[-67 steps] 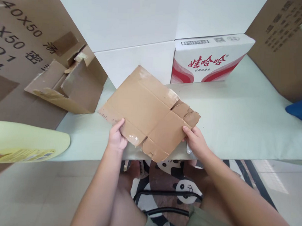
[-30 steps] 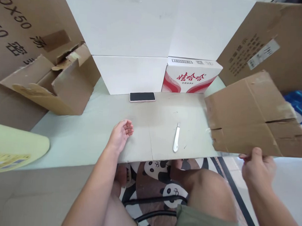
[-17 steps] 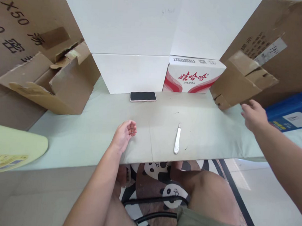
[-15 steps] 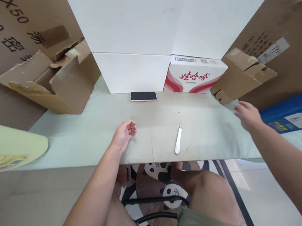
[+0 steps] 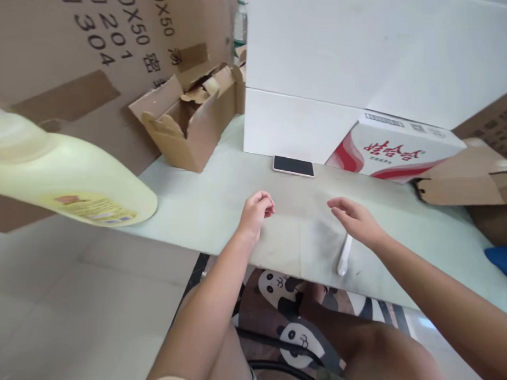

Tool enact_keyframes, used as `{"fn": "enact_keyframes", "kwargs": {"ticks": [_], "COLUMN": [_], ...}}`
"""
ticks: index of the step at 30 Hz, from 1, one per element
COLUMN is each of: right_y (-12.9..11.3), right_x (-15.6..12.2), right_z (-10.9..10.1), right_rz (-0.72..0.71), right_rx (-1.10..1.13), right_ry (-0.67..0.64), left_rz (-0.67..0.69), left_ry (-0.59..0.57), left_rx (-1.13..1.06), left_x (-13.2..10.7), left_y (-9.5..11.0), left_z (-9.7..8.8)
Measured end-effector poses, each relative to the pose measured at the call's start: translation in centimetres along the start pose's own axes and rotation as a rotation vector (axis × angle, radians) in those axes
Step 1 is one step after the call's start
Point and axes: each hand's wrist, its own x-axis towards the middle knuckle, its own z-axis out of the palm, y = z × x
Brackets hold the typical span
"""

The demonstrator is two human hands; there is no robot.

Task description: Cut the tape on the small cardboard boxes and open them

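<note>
My left hand [image 5: 257, 212] is held over the pale green cloth [image 5: 219, 211], its fingers loosely curled and a gap left in the palm. Nothing shows in it. Over the right part of the cloth is my right hand [image 5: 355, 218], fingers stretched out toward the left, also with nothing in it. Below that hand lies a white utility knife [image 5: 343, 256] whose upper end is hidden by the hand. A phone [image 5: 294, 166] with a dark screen rests flat farther back, beyond both hands and touching neither.
White boxes [image 5: 290, 124] stand at the back beside a red-and-white carton [image 5: 389, 154]. An opened brown carton [image 5: 205, 137] is back left, another carton [image 5: 464, 174] at right. A pale yellow bottle [image 5: 90, 177] leans in from the left; a blue container [image 5: 504, 262] is far right.
The view has swung left, so the table items appear farther right. My right hand has come in from the far right toward the knife. My left hand's fingers look slightly more curled.
</note>
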Motion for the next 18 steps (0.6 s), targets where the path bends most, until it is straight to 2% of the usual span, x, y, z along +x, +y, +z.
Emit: {"fn": "enact_keyframes", "kwargs": {"ticks": [5,9,12,14,16,18], "right_y": [-9.5,-15.9,-20.8,-24.0,-26.6,-28.3], "right_x": [3.5,6.5,8.4,9.7,11.3,13.4], "right_z": [6.7,11.5,14.3,16.1,18.1,20.1], "right_rz": [-0.294,-0.502,-0.598,-0.711,-0.857,-0.910], "right_rx": [0.017,0.029,0.050,0.121,0.165,0.155], "right_ry": [-0.175,-0.189,-0.207,-0.233,-0.241,-0.233], "left_rz": [0.113,0.199,0.246,0.262,0.270,0.295], "left_ry": [0.044,0.134,0.275,0.354,0.390,0.404], "left_rx": [-0.024,-0.079,-0.142,-0.176,-0.198,-0.212], "left_x": [0.1,0.6,1.0,1.1,1.1,1.0], "left_y": [0.9,1.7,2.4,2.8,3.2,3.4], "left_z": [-1.5,-3.2,-4.3,-4.8,-5.2,-5.3]}}
